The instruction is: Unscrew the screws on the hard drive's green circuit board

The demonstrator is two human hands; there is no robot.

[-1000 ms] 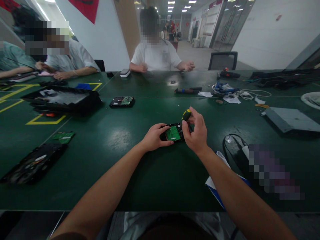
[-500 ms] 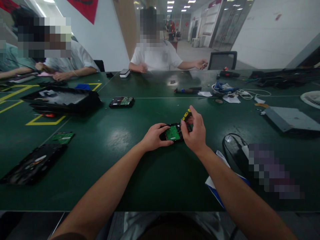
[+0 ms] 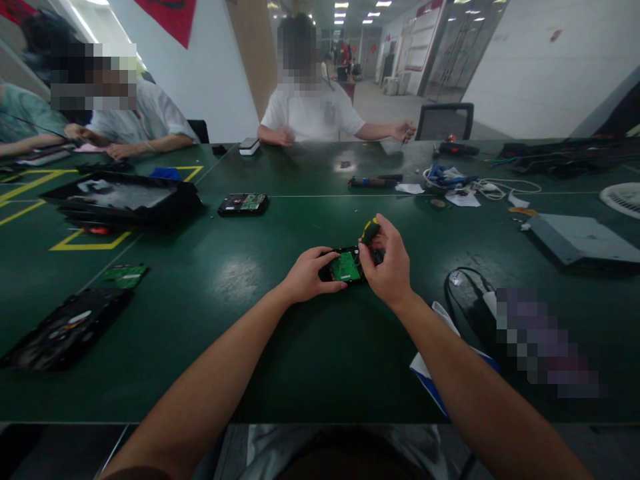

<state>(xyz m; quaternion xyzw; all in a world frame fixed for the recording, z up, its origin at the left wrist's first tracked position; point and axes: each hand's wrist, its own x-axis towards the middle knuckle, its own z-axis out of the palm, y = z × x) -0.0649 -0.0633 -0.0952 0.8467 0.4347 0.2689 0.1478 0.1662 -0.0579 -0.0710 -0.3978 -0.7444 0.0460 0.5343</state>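
Observation:
A black hard drive point(image 3: 347, 265) with a green circuit board on top lies on the green table point(image 3: 280, 347) in front of me. My left hand point(image 3: 307, 275) grips its left end, fingers curled over the edge. My right hand point(image 3: 387, 265) is closed around a screwdriver with a yellow and black handle point(image 3: 371, 231), held upright over the drive's right side. The screwdriver's tip is hidden behind my fingers.
Another hard drive point(image 3: 243, 203) lies farther back, a loose green board point(image 3: 125, 274) and an opened drive point(image 3: 65, 328) at the left, a black tray point(image 3: 120, 199) behind them. Cables point(image 3: 460, 181), a metal plate point(image 3: 580, 239) and a fan point(image 3: 623, 198) sit at right. People sit across the table.
My right hand has turned the screwdriver handle slightly in place over the drive. The person opposite has stretched an arm out to the right. My left hand has stayed put.

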